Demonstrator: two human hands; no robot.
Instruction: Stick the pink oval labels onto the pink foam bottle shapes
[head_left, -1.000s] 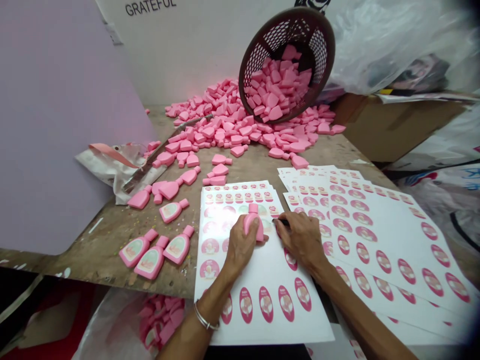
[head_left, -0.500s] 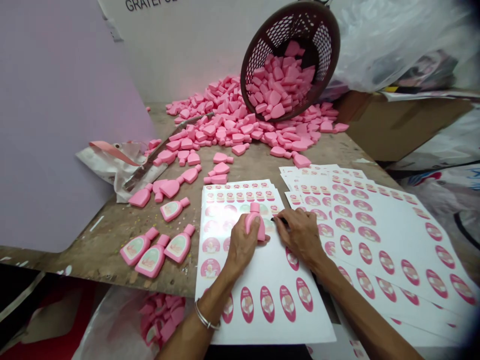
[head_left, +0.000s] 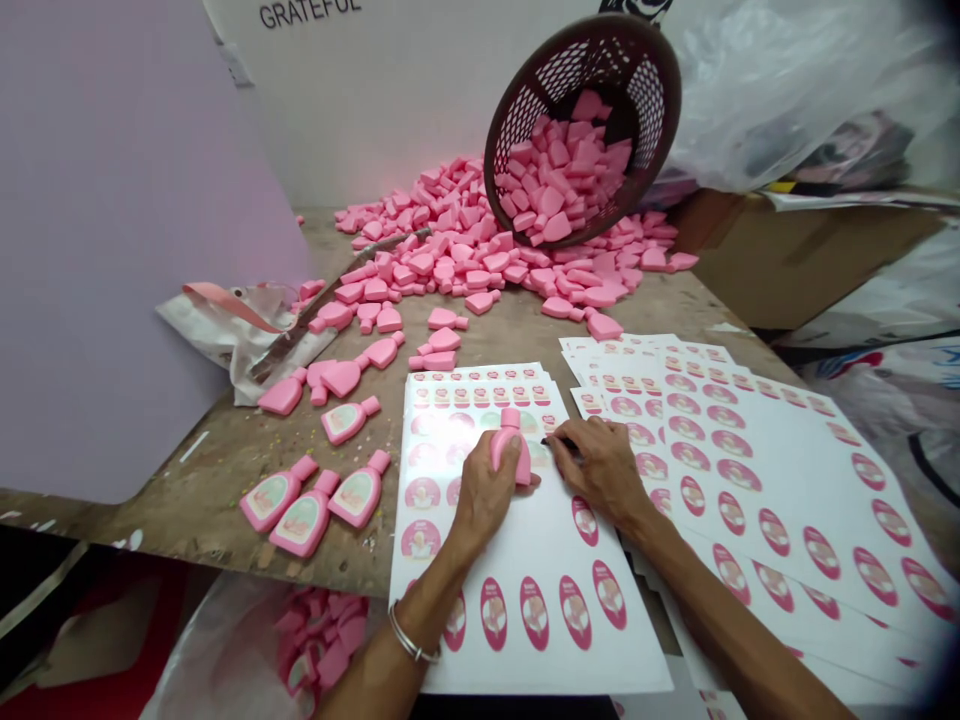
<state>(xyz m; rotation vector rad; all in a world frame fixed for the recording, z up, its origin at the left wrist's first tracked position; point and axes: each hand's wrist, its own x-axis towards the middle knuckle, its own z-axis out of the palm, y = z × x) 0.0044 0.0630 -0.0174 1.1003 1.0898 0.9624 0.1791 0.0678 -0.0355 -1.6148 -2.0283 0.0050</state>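
Note:
My left hand (head_left: pixel 486 485) is closed around a small pink plastic bottle (head_left: pixel 511 440), held upright above a sticker sheet (head_left: pixel 540 660). Its visible face has no label. Just to the right, my right hand (head_left: pixel 600 462) pinches a thin dark pointed tool (head_left: pixel 551 441); most of it is hidden by the fingers. The tool's tip is over the sheet's upper right part, close to a pale green sticker. Round, arched and oval pink stickers remain on the sheet around bare white areas. Left of it lie several labelled bottles (head_left: pixel 305 513).
Behind the sheets, a tipped brown basket (head_left: pixel 499 110) spills a heap of plain pink bottles (head_left: pixel 450 230). More sticker sheets (head_left: pixel 795 430) fan out at right. A cardboard box (head_left: pixel 825 260) stands behind them, a lilac panel (head_left: pixel 135 250) at left. Below the table edge, a plastic bag (head_left: pixel 214 650) holds bottles.
The view has tilted up very slightly, so the scene sits a little lower. Both hands, the bottle and the dark tool keep almost the same positions over the sheet.

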